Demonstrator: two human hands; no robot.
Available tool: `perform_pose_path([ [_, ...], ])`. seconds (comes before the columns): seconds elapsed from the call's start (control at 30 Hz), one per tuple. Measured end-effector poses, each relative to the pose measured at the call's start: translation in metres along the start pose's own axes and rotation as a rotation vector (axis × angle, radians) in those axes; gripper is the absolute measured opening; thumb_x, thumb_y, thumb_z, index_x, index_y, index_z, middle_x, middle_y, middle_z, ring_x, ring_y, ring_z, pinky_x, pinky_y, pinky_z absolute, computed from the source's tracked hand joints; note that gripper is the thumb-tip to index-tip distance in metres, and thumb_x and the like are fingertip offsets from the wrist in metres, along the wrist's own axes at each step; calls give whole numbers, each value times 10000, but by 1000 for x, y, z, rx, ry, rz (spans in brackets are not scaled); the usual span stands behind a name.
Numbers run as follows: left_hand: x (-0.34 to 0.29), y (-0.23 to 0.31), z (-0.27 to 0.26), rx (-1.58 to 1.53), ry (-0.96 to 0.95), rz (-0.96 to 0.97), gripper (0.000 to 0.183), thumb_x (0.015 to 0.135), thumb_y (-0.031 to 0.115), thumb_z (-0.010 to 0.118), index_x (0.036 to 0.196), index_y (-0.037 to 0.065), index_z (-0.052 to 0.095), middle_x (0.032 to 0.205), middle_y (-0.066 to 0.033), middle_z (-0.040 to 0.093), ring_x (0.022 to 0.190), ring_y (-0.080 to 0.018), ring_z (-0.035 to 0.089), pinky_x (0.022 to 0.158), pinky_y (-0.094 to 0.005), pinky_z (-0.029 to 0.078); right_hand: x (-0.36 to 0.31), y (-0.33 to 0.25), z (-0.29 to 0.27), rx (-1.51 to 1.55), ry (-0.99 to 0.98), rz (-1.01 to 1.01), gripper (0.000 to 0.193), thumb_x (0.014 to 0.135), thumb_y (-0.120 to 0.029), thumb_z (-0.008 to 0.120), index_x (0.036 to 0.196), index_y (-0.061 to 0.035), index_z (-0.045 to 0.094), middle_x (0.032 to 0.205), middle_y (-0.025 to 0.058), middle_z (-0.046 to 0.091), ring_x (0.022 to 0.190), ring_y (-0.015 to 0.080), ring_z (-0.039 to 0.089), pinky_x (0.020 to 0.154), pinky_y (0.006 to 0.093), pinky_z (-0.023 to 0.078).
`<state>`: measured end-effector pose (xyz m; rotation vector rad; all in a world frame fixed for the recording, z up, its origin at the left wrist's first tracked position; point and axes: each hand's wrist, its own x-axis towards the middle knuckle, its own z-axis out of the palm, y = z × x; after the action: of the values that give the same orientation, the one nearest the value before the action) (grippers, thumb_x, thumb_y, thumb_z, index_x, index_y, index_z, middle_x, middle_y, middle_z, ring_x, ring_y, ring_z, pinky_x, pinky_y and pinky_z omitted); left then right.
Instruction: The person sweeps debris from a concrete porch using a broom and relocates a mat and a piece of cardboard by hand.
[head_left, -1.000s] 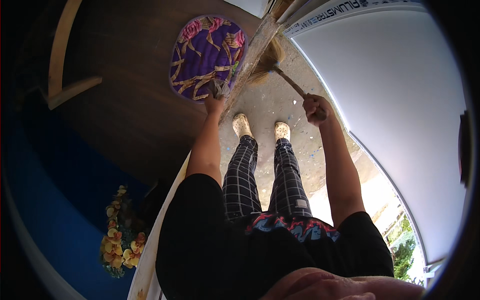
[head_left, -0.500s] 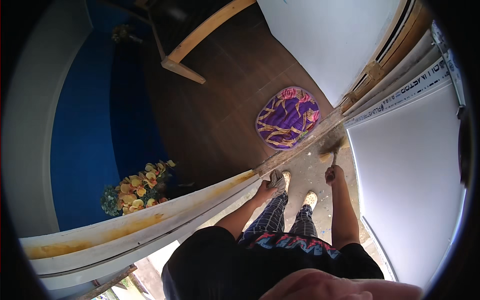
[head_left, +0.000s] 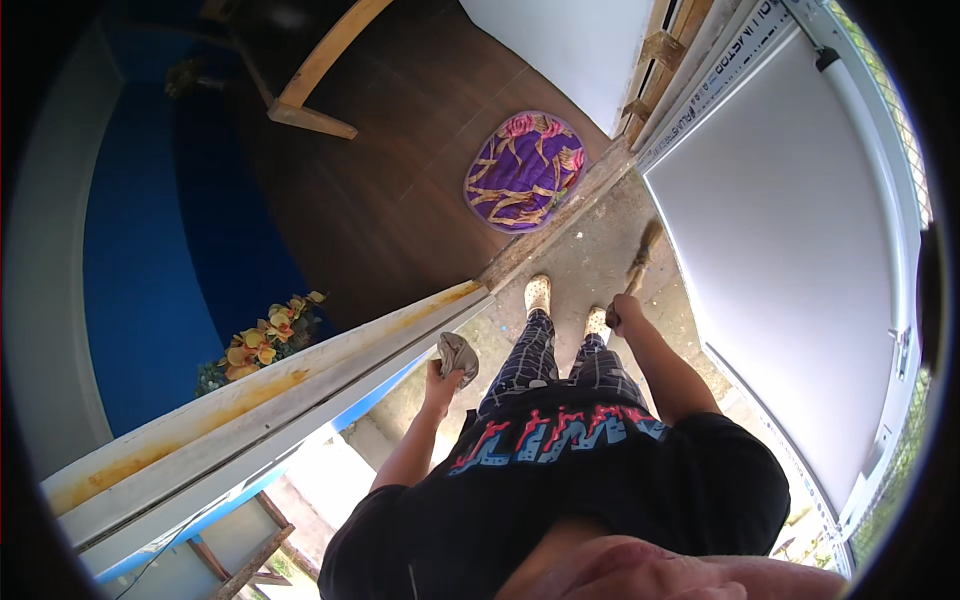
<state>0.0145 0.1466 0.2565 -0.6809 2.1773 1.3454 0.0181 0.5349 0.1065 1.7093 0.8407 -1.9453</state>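
Observation:
My left hand [head_left: 440,386] is closed on a bunched grey cloth [head_left: 459,358], held beside the white door frame [head_left: 330,385], which has yellow-brown stains. In my right hand [head_left: 627,312] is the handle of a small brush [head_left: 646,252] with tan bristles. The bristles point away from me, over the concrete and close to the inner edge of the open white door [head_left: 790,190]. Motion slightly blurs the bristle end.
A worn threshold [head_left: 560,225] divides the concrete from a brown tiled floor [head_left: 400,200]. Just inside lies a purple floral mat [head_left: 525,170]. Further in stand a wooden-framed chair [head_left: 318,75] and, by a blue wall [head_left: 130,280], yellow artificial flowers [head_left: 262,345].
The view has shifted, with my body now further back from the threshold. My left hand has drawn the cloth back along the door frame. The brush has swung, and its bristles now point forward.

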Motion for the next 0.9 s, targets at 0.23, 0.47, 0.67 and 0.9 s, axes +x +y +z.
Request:
perform_pose_path([
  [0.23, -45, -45, -19, -29, 132, -64, 405, 643, 110, 609, 970, -13, 403, 889, -93, 495, 767, -141, 481, 686, -267, 402, 9, 52, 0, -12, -401, 325, 194, 805, -151, 427, 623, -91, 394, 456, 21, 401, 336, 133, 378, 308, 252, 319],
  [0.47, -99, -80, -35, -12, 274, -72, 383, 628, 127, 609, 929, -36, 437, 879, -98, 507, 767, -156, 481, 697, -277, 402, 78, 15, -89, -320, 146, -78, 135, 738, -63, 406, 639, -31, 493, 520, 87, 467, 389, 182, 457, 338, 327, 338],
  [0.67, -127, -140, -67, 101, 435, -168, 450, 590, 179, 621, 929, -74, 465, 863, -121, 526, 760, -169, 478, 684, -276, 401, 2, 57, -90, -35, 46, -107, 80, 738, -22, 384, 694, -5, 449, 493, 100, 439, 345, 190, 429, 296, 321, 315],
  [0.9, -107, -162, -89, 180, 222, -76, 388, 604, 157, 612, 896, -56, 469, 833, -105, 520, 729, -163, 466, 662, -276, 393, -29, 170, -32, -155, -337, 64, 157, 779, -110, 463, 644, -41, 423, 484, 40, 434, 346, 138, 416, 313, 269, 349],
])
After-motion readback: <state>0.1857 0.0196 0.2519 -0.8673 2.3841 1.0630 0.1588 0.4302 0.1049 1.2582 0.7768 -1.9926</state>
